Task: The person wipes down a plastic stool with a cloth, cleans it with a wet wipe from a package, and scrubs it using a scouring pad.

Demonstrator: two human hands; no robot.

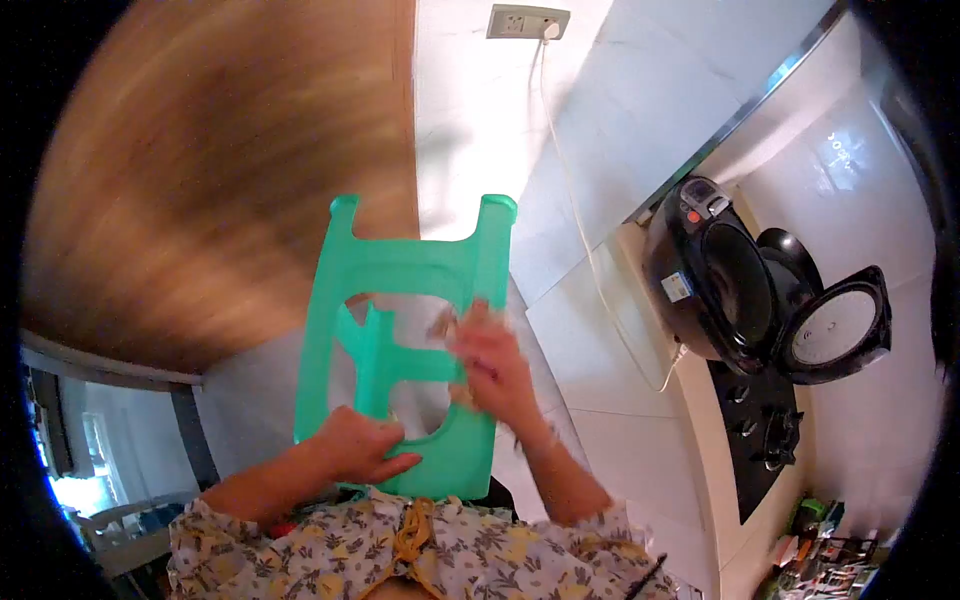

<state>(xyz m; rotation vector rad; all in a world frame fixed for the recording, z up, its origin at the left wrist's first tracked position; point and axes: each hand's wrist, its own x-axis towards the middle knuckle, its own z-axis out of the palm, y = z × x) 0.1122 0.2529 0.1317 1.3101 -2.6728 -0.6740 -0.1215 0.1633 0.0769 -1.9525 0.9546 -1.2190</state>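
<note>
So the green plastic stool (pixel 402 252) is in the middle of the frame, feet pointing at the top edge and the other end right by the patterned shirt (pixel 470 545). As for how far along things are, I'd call it mid-handling: the stool is already off its feet and both hands are at it, so it isn't set upright and nobody's let go and walked off. Frame looks whole from here, but can't say what's finished beyond that.

Left hand (pixel 352 445) is curled up over the lower left of the stool, by the rim of the opening, with one digit poking out. Can't tell if it's really gripping the rim or pinching something small. Right hand (pixel 492 372) is a blur over the right-hand side rail, so no clue whether it's clenched, holding something or loose.

Off to the right of the frame, the rice cooker (pixel 665 270) sits with its lid (pixel 838 325) open, and there's a plug (pixel 550 31) in the wall socket (pixel 512 21) up top.
</note>
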